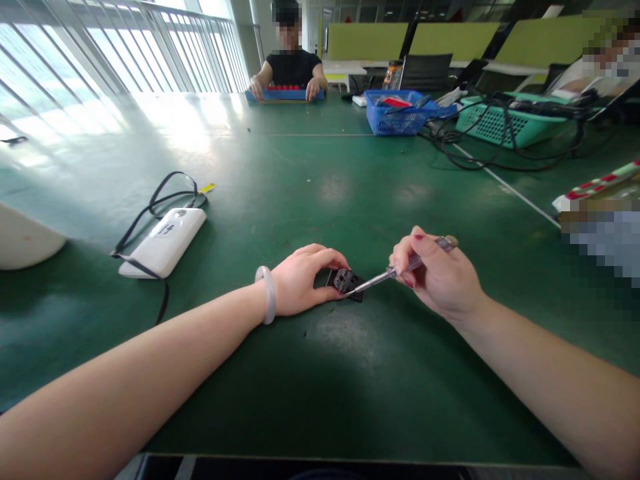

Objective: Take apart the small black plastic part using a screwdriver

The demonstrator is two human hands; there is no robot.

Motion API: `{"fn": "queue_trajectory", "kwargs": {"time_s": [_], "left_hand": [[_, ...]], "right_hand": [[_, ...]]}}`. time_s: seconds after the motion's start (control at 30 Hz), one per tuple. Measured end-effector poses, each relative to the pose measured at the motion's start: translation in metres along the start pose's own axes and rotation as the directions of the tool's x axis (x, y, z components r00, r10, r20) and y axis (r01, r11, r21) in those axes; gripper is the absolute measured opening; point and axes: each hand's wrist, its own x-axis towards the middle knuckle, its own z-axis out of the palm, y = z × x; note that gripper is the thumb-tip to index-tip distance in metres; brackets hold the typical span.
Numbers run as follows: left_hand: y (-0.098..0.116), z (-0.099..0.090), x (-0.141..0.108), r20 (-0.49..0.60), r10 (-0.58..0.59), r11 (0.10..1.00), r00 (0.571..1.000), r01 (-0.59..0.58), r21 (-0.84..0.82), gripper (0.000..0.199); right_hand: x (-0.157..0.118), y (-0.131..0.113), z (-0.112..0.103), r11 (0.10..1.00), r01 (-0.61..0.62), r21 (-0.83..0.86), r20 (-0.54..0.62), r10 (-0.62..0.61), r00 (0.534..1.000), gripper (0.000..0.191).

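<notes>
On the green table (240, 400) lies a small black part (344, 280) with a rounded raised piece on a flat dark base. My left hand (307, 280), with a pale bangle at the wrist, grips it between thumb and fingers. Held in my right hand (440, 273) is a screwdriver (380, 278) with a clear handle and thin metal shaft. It slants down to the left, its tip at the lower edge of the black part near my left thumb. Whether the tip presses on the part, I cannot tell.
A white power bank (167, 241) with a black cord lies at left, near a white rounded object (25, 240). A blue basket (395, 117), a green basket (520, 127) and tangled black cables (450, 143) stand back right. A person (290, 67) sits opposite, holding a blue tray (285, 96).
</notes>
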Motion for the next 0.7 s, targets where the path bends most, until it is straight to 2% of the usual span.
{"fn": "queue_trajectory", "kwargs": {"time_s": [0.2, 0.47, 0.7], "left_hand": [[0.0006, -0.0007, 0.0000, 0.003, -0.007, 1.000, 1.000, 0.007, 0.002, 0.035], [-0.0010, 0.0013, -0.0008, -0.017, -0.042, 0.999, 0.999, 0.042, 0.001, 0.040], [-0.0034, 0.0032, -0.0005, -0.028, -0.049, 0.998, 0.998, 0.050, 0.025, 0.048]], "right_hand": [[-0.0002, 0.0025, 0.0025, 0.997, 0.020, -0.070, 0.059, -0.016, 0.998, 0.048], [-0.0027, 0.0022, 0.0007, 0.992, 0.112, -0.056, -0.051, -0.115, 0.992, 0.046], [-0.0013, 0.0044, -0.0032, 0.962, 0.259, -0.086, -0.102, -0.267, 0.958, 0.044]]}}
